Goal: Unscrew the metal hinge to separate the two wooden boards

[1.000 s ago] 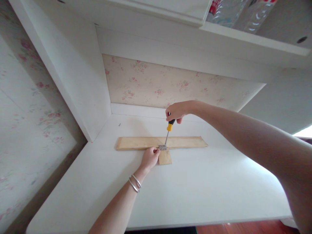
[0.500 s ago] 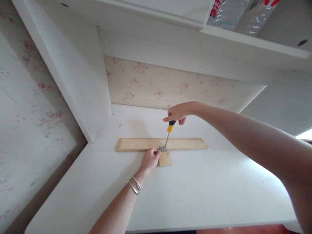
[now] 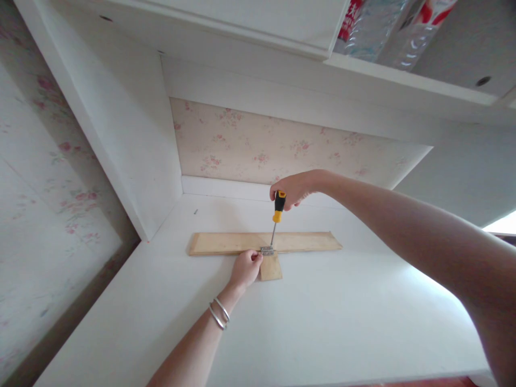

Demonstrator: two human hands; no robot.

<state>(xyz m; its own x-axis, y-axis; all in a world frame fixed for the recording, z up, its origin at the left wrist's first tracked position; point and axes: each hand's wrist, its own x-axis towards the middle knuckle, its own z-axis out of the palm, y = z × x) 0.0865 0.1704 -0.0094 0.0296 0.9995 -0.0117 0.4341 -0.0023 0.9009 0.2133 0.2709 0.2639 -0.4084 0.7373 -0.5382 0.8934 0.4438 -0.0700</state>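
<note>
Just above the middle of the frame, the right hand (image 3: 293,188) is closed around the top of a screwdriver with a black and yellow handle and a thin steel shaft (image 3: 276,217), held nearly upright with its tip set down on a small silver metal hinge (image 3: 266,250). The left hand (image 3: 245,269), directly below it near the centre, is closed in a pinch with its fingertips (image 3: 255,257) pressed against the left end of that hinge; two silver bangles (image 3: 218,313) ring its wrist. The hinge sits where a long pale wooden plank (image 3: 226,243), lying crosswise through the middle of the frame, meets a small square piece of the same pale wood (image 3: 271,268) that juts out just beneath it. Both pieces lie flat on a white desk top (image 3: 322,322) that fills the lower half of the frame. Behind the plank, a panel of floral wallpaper (image 3: 258,145) backs the alcove, with a white side panel (image 3: 133,134) at the upper left. At the upper right, clear plastic bottles with red labels (image 3: 382,27) lie on a white shelf (image 3: 403,80).
</note>
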